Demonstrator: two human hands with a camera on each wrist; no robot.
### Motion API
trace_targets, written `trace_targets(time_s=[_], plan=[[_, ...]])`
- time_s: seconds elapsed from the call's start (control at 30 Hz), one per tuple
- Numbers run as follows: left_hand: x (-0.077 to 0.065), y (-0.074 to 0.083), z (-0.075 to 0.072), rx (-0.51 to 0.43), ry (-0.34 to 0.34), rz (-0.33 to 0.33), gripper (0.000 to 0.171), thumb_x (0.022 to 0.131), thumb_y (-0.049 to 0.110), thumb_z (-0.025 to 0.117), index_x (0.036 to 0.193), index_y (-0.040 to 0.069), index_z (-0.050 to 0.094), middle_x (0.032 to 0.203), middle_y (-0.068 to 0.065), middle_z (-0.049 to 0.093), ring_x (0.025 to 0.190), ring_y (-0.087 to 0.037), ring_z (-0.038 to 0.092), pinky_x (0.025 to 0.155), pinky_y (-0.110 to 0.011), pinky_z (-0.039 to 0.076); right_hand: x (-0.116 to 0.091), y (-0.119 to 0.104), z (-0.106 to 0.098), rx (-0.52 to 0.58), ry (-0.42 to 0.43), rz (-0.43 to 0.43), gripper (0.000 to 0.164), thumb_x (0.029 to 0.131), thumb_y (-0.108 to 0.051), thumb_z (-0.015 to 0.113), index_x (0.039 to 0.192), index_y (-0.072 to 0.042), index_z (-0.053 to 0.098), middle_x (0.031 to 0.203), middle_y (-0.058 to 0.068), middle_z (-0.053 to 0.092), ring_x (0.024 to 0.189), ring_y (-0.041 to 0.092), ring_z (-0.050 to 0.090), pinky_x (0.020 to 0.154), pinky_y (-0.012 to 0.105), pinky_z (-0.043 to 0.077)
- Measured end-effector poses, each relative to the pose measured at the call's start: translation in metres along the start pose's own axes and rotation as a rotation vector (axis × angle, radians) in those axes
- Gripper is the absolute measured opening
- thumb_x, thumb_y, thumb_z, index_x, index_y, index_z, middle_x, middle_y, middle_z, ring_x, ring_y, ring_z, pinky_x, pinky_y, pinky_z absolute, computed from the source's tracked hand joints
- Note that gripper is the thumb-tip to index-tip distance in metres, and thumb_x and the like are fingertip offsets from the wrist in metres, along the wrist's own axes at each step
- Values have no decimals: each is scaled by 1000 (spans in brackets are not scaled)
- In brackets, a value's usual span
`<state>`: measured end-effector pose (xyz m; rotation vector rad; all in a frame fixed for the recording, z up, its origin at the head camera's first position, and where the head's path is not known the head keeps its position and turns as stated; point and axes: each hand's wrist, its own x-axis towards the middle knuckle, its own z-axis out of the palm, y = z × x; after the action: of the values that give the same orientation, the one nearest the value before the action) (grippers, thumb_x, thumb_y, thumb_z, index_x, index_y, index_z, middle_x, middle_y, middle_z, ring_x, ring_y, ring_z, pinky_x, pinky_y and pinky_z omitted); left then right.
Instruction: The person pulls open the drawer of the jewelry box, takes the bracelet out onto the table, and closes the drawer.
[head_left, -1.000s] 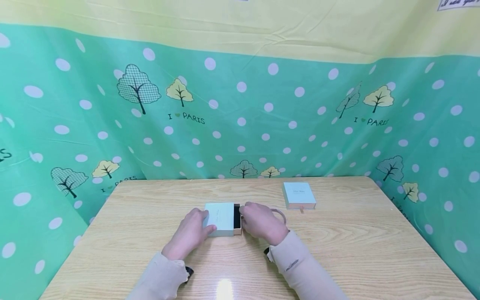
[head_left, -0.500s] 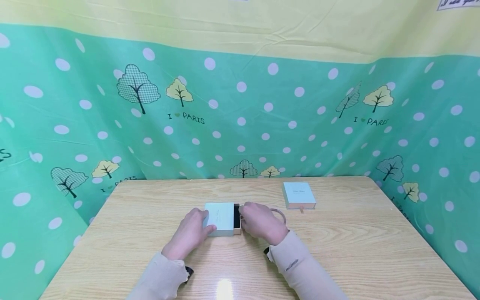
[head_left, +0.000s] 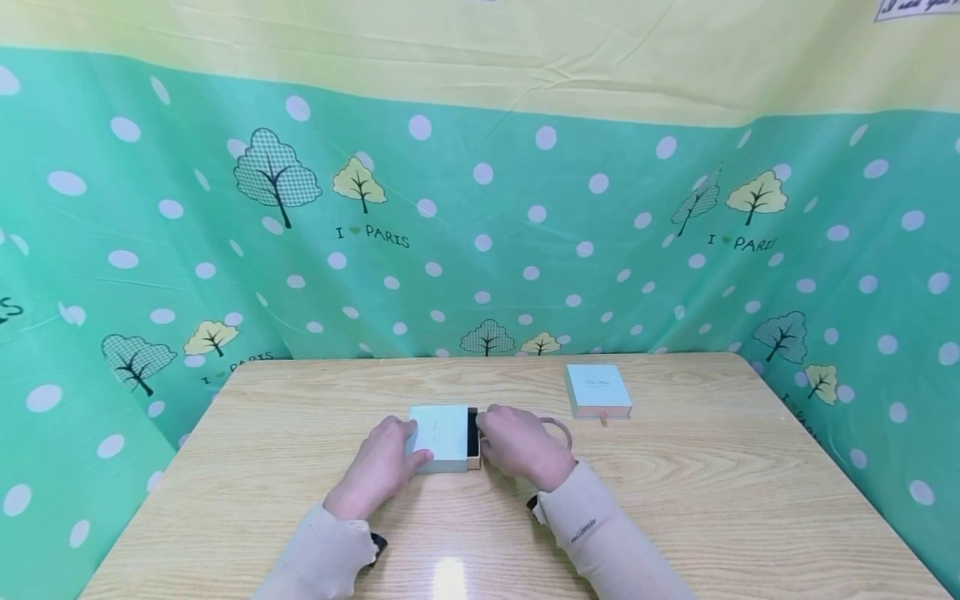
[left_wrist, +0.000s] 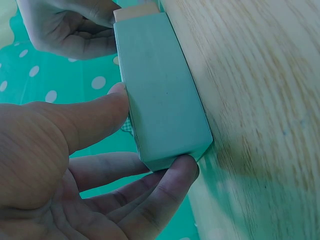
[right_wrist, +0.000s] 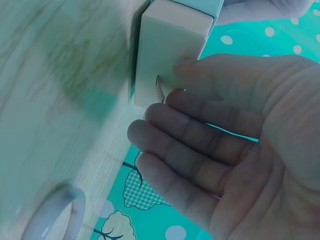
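Observation:
A pale blue drawer-style gift box (head_left: 441,437) lies on the table, its peach drawer (head_left: 474,462) partly out on the right with a dark inside showing. My left hand (head_left: 380,460) grips the sleeve's left end, thumb on the near side and fingers around the end in the left wrist view. At the drawer's front, my right hand (head_left: 522,443) presses with thumb and fingertips, its fingers loosely bent. A small ribbon tab (right_wrist: 159,90) sticks out of that front face beside the fingertips in the right wrist view.
A second pale blue box (head_left: 598,388), closed and with a ribbon tab, stands at the back right. Just behind my right hand lies a greyish-pink ring-shaped thing (head_left: 567,433). A green dotted curtain (head_left: 480,250) hangs beyond the wooden table (head_left: 712,500).
The drawer has slid slightly left into the sleeve, and my right hand has moved a little left with it. My left hand stays in place on the sleeve.

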<state>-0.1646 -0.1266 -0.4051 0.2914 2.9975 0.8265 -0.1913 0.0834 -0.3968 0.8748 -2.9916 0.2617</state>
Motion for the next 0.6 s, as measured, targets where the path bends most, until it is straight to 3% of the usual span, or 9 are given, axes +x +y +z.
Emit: trace_targets(time_s=[0.6], plan=[[-1, 0, -1, 5, 6, 5, 56, 85, 21, 73, 126, -13, 54, 117, -28, 56, 108, -39, 56, 92, -49, 46, 1, -4, 0, -15, 6, -30, 7, 86, -8, 63, 89, -10, 69, 74, -3, 55, 63, 8, 48, 57, 22, 47]])
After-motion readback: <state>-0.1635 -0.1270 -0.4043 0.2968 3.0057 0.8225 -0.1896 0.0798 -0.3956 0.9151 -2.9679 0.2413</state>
